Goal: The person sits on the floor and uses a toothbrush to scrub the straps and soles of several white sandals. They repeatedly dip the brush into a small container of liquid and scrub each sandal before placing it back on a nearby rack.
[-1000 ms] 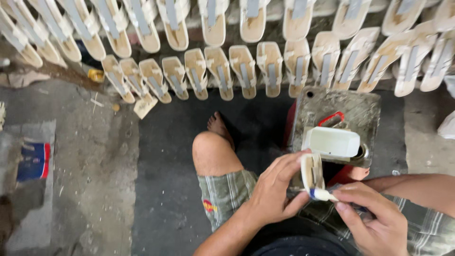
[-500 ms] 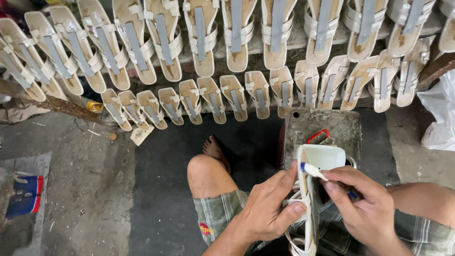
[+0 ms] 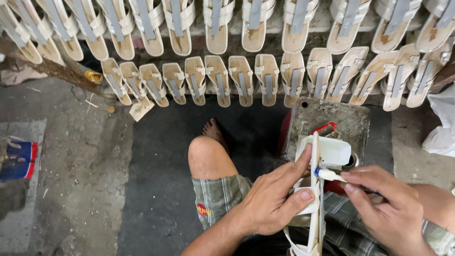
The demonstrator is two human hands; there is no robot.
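Since half a second ago the right hand [image 3: 388, 208] has slid its white-tipped brush [image 3: 327, 174] lower along the sandal [image 3: 313, 199], at about five o'clock. Left hand [image 3: 272, 201] closed around its edge; it looks light, stiff and thin, best pinched mid-sole

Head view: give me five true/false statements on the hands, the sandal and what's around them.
1. The left hand holds a cream sandal turned on its edge. True.
2. The right hand is empty. False: it holds a small white-tipped brush against the sandal's edge.
3. Rows of cream sandals lie on the floor ahead. True.
4. The white container stands on the bare floor. False: it sits on a worn grey block.
5. The person wears long trousers. False: plaid shorts, with a bare knee.
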